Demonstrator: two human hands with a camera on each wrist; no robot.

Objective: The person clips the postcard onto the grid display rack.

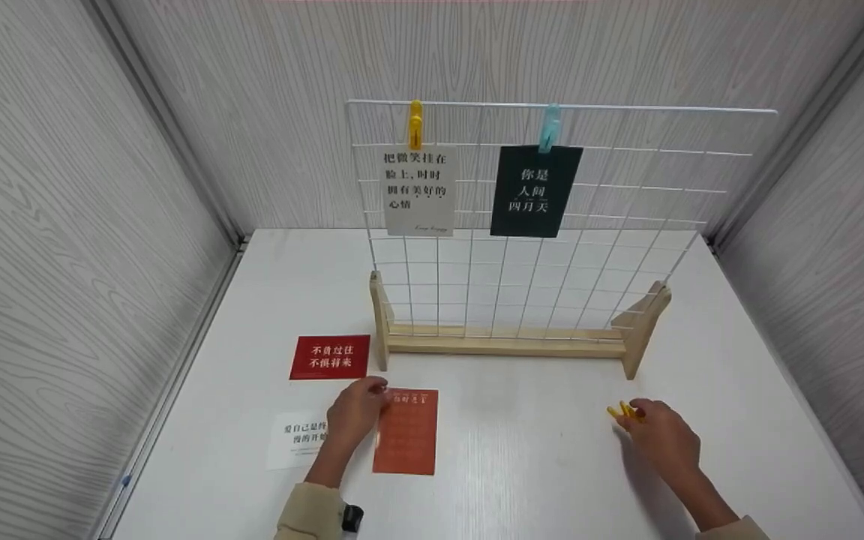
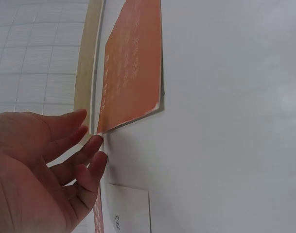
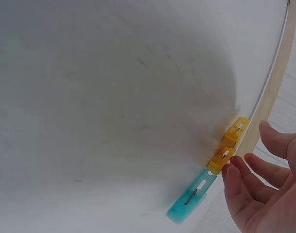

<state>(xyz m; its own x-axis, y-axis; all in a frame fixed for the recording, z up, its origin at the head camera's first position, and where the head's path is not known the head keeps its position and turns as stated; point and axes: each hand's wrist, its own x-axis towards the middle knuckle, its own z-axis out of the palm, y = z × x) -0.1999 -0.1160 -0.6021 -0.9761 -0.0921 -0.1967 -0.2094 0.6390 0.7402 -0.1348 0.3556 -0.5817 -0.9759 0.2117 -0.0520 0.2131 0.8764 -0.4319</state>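
Note:
In the head view my left hand (image 1: 357, 409) is at the top left corner of an orange card (image 1: 406, 435) with light writing. Its loosely bent fingertips touch or nearly touch that corner in the left wrist view, thumb apart from the fingers (image 2: 92, 145). My right hand (image 1: 664, 439) reaches to yellow clips (image 1: 631, 411). The right wrist view has two yellow clips (image 3: 221, 159) and a teal clip (image 3: 191, 196) in a row; the bent fingertips are against the nearer yellow clip, and the thumb stands apart. The hand hides the teal clip in the head view.
A white wire grid (image 1: 604, 172) stands in a wooden base (image 1: 507, 345). A yellow clip (image 1: 415, 124) holds a pale card (image 1: 418, 191) on it, a teal clip (image 1: 550, 127) a dark card (image 1: 535, 191). A red card (image 1: 331, 358) and a white card (image 1: 289, 442) lie at left.

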